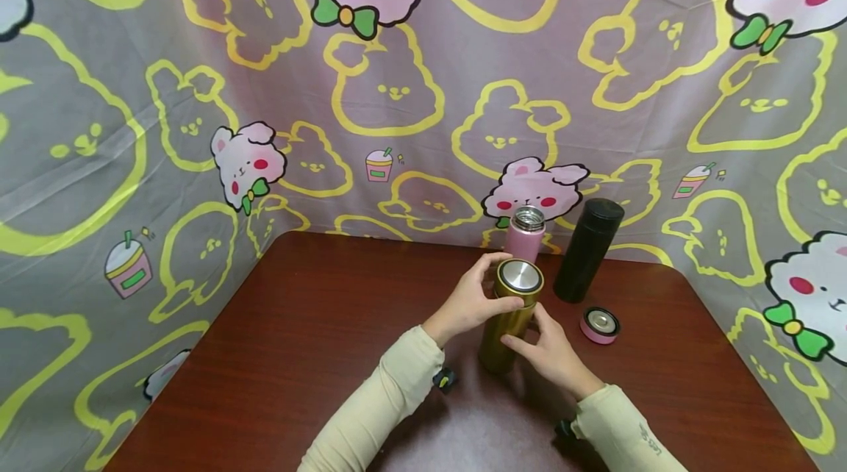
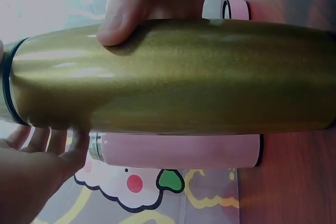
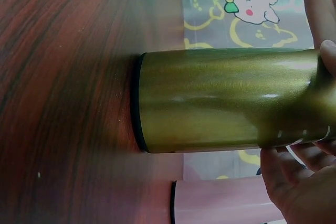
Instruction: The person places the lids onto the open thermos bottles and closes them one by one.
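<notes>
A gold vacuum flask [image 1: 498, 345] with a steel-topped lid [image 1: 520, 276] stands nearly upright on the table, in front of the person. The left hand [image 1: 467, 301] holds it at the lid, thumb across the front. Lower down, the right hand [image 1: 554, 351] grips the body from the right side. In the left wrist view, a thumb lies on the flask's gold side [image 2: 210, 77] and the left hand's fingers curl at the lid end. The black base rim [image 3: 137, 103] shows close to the tabletop in the right wrist view.
Behind the gold flask stands a pink flask [image 1: 525, 237] with its mouth uncovered. A black flask [image 1: 587, 251] is to its right. The pink lid [image 1: 600, 326] lies on the brown table [image 1: 317, 325]. A patterned curtain [image 1: 397, 104] surrounds the table's back and sides.
</notes>
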Demonstrator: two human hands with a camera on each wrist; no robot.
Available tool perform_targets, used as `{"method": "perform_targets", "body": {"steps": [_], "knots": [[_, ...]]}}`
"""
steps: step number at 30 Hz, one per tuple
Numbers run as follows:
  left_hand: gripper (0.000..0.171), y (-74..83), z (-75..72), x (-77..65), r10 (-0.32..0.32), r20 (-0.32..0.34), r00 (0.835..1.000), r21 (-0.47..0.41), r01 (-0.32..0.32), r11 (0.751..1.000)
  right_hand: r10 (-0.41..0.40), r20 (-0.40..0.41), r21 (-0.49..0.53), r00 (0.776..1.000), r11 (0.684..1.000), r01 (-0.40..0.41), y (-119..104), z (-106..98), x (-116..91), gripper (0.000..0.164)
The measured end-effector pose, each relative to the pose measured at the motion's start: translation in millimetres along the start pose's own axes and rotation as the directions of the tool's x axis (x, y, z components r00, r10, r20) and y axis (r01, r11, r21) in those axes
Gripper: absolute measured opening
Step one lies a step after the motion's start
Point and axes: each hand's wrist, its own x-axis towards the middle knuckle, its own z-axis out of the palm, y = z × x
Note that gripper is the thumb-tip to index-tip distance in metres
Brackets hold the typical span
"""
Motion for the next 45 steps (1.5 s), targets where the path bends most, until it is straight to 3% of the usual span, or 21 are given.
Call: {"method": "perform_targets", "body": {"steps": [12,22,32,37,45], "knots": [[0.060,-1.4,-3.7,-0.1,-0.016,0.071,0.997,-0.029,0.018,0.999,-0.004,0.003,0.009,1.000,1.000,0.004,3,0,0,0.061],[0.060,-4.6,-4.2,-0.2,0.067,0.101,0.993,-0.033,-0.064,0.997,0.005,0.002,0.013,1.000,1.000,-0.005,4,1,-1,0.061],[0.069,-7.2,-6.0,-0.3,0.065,0.154,0.986,-0.046,-0.058,0.997,0.007,0.006,0.013,1.000,1.000,-0.007,2,0,0,0.060],[0.078,-5.7,-5.4,0.0,0.007,0.130,0.992,-0.043,-0.002,0.999,-0.020,-0.005,0.014,1.000,1.000,0.020,13,2,0,0.061],[0.076,-0.2,-2.1,2.7,-0.058,0.058,0.997,-0.012,0.059,0.998,-0.015,-0.008,0.021,1.000,1.000,0.015,43,5,4,0.064]]}}
